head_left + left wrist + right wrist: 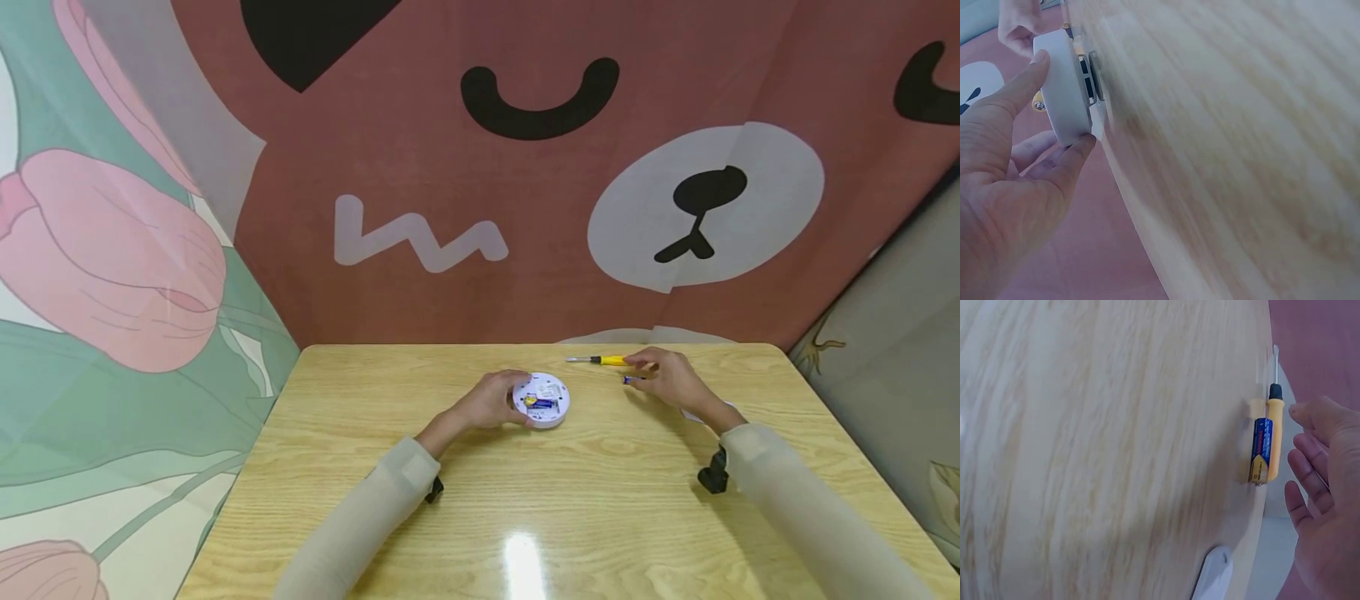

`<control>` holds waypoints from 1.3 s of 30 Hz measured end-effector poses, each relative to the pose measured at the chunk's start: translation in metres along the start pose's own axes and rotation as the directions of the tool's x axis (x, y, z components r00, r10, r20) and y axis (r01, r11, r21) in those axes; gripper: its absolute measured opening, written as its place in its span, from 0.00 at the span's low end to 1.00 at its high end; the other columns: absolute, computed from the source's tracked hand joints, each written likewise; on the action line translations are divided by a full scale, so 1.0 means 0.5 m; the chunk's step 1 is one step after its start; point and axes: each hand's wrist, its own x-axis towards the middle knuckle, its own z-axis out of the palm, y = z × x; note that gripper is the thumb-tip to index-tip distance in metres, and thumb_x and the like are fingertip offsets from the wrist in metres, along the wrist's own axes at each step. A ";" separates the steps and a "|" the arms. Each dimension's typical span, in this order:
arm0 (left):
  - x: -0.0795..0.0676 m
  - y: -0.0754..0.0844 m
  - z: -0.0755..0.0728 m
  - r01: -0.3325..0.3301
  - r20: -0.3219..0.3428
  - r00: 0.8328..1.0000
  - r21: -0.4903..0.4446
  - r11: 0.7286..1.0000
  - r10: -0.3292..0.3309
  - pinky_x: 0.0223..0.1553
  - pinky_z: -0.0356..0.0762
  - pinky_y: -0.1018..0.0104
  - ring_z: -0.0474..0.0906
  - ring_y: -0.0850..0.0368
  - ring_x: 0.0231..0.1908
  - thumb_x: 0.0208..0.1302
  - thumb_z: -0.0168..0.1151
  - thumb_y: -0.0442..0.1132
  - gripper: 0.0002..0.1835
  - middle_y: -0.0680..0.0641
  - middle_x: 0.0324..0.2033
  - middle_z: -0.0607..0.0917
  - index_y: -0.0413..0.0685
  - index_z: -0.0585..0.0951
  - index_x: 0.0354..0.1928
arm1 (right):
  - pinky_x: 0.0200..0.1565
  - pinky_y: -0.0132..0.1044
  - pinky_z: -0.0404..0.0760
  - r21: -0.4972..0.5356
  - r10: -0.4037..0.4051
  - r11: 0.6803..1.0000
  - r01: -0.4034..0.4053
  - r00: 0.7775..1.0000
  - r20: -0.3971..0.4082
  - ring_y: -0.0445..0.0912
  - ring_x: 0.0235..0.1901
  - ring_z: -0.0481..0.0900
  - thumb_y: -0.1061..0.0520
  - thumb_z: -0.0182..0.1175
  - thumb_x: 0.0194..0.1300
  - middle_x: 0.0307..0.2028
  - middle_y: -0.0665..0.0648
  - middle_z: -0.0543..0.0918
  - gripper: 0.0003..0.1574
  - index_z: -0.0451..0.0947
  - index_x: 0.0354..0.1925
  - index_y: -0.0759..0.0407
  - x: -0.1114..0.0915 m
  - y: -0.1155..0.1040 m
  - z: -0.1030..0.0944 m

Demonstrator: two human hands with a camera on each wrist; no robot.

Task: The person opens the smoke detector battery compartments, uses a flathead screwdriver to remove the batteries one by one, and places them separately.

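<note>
My left hand (487, 402) grips a round white battery-powered device (553, 423) by its edge, thumb on one side and fingers on the other. Its battery compartment faces up, and a blue-and-yellow battery (543, 404) lies in it. In the left wrist view the white casing (1065, 87) appears edge-on between thumb and fingers. My right hand (671, 379) hovers beside a loose blue-and-yellow battery (1261, 447) with its fingers loosely bent. A gap shows between fingers and battery in the right wrist view. Right alongside this battery lies a yellow-handled screwdriver (1277, 415).
A small white flat piece (1215, 575) lies on the wooden table (570, 492), partly hidden under the right wrist in the head view. A patterned cloth (420, 308) hangs behind the table's back edge. A dark wrist camera (714, 473) sits under the right sleeve.
</note>
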 end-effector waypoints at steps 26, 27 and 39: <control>0.000 -0.007 0.007 0.031 -0.013 0.999 -0.016 0.999 -0.031 0.74 0.70 0.56 0.73 0.48 0.72 0.55 0.85 0.49 0.50 0.42 0.71 0.79 0.38 0.72 0.76 | 0.45 0.58 0.87 0.010 -0.166 0.986 0.166 0.986 0.009 0.59 0.44 0.87 0.68 0.79 0.57 0.51 0.64 0.88 0.27 0.86 0.56 0.68 0.031 -0.080 0.020; 0.000 -0.007 0.007 0.033 -0.014 0.999 -0.018 0.999 -0.033 0.74 0.70 0.56 0.73 0.48 0.72 0.55 0.85 0.49 0.50 0.42 0.70 0.79 0.39 0.72 0.76 | 0.45 0.59 0.87 0.013 -0.176 0.984 0.176 0.984 0.005 0.60 0.44 0.86 0.68 0.79 0.57 0.50 0.64 0.88 0.27 0.86 0.56 0.68 0.032 -0.082 0.022; 0.001 -0.006 0.008 0.074 -0.022 0.997 -0.063 0.995 -0.075 0.74 0.70 0.57 0.74 0.48 0.71 0.53 0.86 0.49 0.50 0.43 0.70 0.80 0.41 0.73 0.75 | 0.46 0.59 0.86 0.042 -0.202 0.978 0.202 0.979 -0.006 0.63 0.43 0.86 0.65 0.80 0.56 0.49 0.60 0.89 0.25 0.88 0.53 0.64 0.036 -0.123 0.043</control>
